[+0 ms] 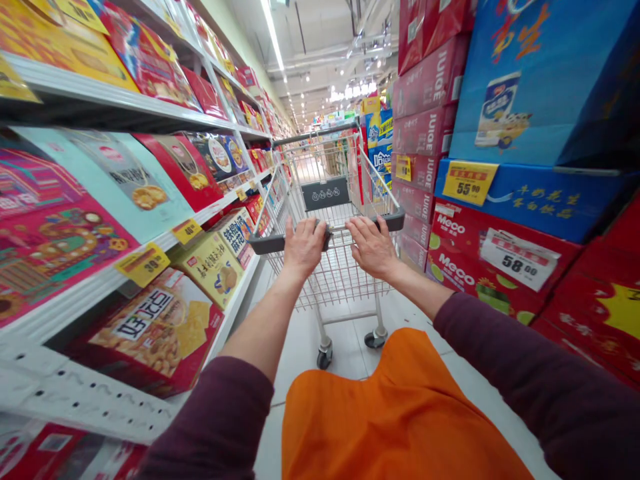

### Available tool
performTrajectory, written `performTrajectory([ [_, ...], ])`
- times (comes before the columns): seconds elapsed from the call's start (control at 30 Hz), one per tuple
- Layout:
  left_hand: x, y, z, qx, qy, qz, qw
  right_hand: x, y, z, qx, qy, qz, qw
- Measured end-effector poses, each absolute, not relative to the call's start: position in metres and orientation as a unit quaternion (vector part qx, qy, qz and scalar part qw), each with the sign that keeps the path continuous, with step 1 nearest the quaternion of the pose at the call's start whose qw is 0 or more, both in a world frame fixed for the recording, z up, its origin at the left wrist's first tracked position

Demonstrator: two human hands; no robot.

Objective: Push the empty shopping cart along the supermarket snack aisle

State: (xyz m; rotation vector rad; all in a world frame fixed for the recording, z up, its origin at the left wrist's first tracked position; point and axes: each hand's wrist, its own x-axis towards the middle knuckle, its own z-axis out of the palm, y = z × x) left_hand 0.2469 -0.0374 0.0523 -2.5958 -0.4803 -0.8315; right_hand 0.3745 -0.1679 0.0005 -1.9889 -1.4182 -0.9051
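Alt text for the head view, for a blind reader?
The left hand grips and the right hand lies on the handle of a wire shopping cart in a supermarket aisle. Biscuit boxes fill shelves left; red and blue cartons stack right.

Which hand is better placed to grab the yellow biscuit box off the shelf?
Probably left: the left hand sits on the cart handle nearer the yellow biscuit box; the right hand would have to cross the body.

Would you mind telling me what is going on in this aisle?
A person in dark purple sleeves stands behind a silver wire shopping cart. The left hand grips its grey plastic handle; the right hand lies over the handle, fingers loose. White shelves of snack boxes run along the left, stacked red cartons along the right.
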Motion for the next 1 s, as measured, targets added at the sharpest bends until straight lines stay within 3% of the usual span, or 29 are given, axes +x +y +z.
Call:
performTrajectory([
  [0.33, 0.180, 0.026, 0.070, -0.884, -0.242, -0.360, 0.175, 0.380, -0.169, -0.004, -0.727, -0.528, -0.350, 0.266],
  [0.5, 0.196, 0.023, 0.066, -0.917, -0.196, -0.323, 0.129, 0.395, -0.170, -0.009, -0.709, -0.531, -0.367, 0.285],
  [0.77, 0.215, 0.004, 0.067, -0.932, -0.161, -0.291, 0.142, 0.439, -0.190, -0.009, -0.710, -0.522, -0.384, 0.276],
  [1.0, 0.231, 0.007, 0.052, -0.902, -0.163, -0.372, 0.148, 0.446, -0.193, -0.004, -0.722, -0.504, -0.378, 0.286],
])
